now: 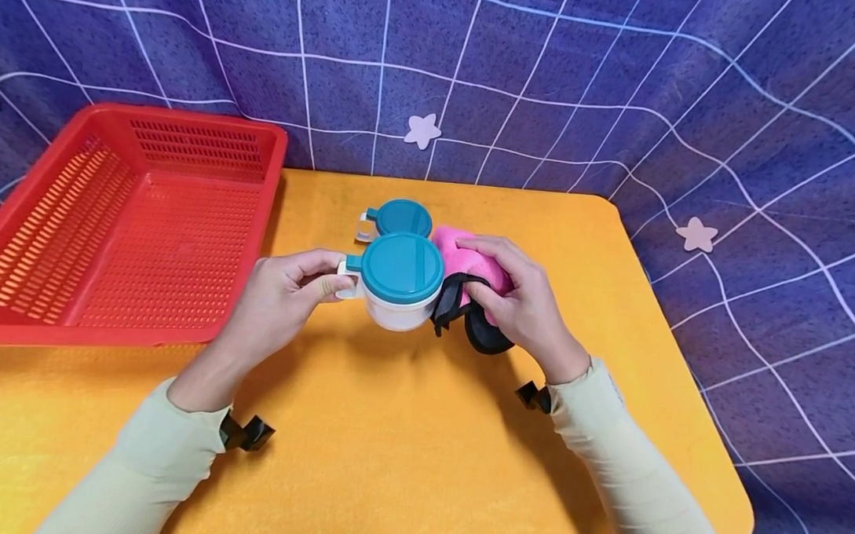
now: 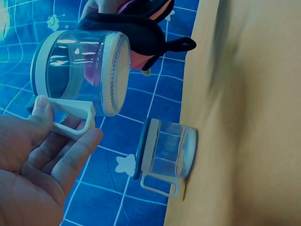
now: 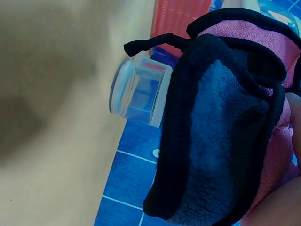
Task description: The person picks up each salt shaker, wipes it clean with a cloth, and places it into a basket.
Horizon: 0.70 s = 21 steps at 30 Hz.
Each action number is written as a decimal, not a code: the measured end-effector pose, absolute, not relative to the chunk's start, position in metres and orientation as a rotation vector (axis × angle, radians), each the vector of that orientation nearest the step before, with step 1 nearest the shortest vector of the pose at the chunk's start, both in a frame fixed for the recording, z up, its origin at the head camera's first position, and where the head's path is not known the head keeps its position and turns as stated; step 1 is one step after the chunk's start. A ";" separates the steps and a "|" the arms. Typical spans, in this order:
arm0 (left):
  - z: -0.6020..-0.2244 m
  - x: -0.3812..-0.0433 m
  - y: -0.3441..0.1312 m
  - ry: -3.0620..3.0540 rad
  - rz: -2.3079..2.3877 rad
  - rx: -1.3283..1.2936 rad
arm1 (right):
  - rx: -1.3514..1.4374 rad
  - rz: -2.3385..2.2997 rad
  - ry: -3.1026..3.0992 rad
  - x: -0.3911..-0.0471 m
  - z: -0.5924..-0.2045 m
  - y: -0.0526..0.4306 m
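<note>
- A red basket [image 1: 114, 336] with lots of little holes sits on the left side of the yellow table [image 1: 392, 470].
- The left sleeve [image 1: 138, 453] is pale, and a small black thing [image 1: 252, 432] sticks out by that wrist.
- The left hand [image 1: 281, 297] is just right of the basket. Its thumb and fingers pinch the white handle [image 1: 347, 284] of a jar.
- That jar, the near jar [image 1: 401, 312], is up in the air over the middle of the table. It is see-through, with a round blue-green lid [image 1: 399, 267] on top. Its handle points left.
- The far jar [image 2: 167, 148] stands on the table behind the near one. It looks much the same, with its blue-green lid [image 1: 404, 217] on and its handle on the left too.
- A pink and black cloth [image 1: 463, 256] is just right of the near jar. It is bunched up, and a black loop [image 2: 181, 44] hangs off it. It is hard to tell if the cloth touches the jar.
- The right hand [image 1: 525, 294] holds the cloth, with the thumb on the near side and the fingers on the far side.
- The right sleeve [image 1: 619, 454] is pale too.
- A blue sheet [image 1: 363, 84] with white lines and pale stars hangs behind the table and along its right.
</note>
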<state>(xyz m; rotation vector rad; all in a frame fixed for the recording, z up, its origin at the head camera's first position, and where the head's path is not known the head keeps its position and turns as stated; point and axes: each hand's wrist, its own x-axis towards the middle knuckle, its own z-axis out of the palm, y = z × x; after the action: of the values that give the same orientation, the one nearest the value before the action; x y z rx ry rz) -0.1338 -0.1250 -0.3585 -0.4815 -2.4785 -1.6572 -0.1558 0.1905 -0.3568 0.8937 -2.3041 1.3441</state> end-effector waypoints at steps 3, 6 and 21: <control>-0.359 -0.134 -0.124 -2.481 -1.677 -0.481 | 0.883 1.347 -2.309 -0.162 -0.356 0.191; -0.359 -0.135 -0.123 -2.475 -1.695 -0.486 | 0.878 1.352 -2.310 -0.169 -0.355 0.190; -0.361 -0.139 -0.118 -2.461 -1.768 -0.520 | 0.892 1.418 -2.333 -0.196 -0.353 0.188</control>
<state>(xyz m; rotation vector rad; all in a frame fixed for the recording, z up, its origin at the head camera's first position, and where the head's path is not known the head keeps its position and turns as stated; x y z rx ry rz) -0.1395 -0.1180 -0.3612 -0.5203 -2.4605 -1.7677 -0.1962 0.1877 -0.3529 0.8918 -2.3325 1.4179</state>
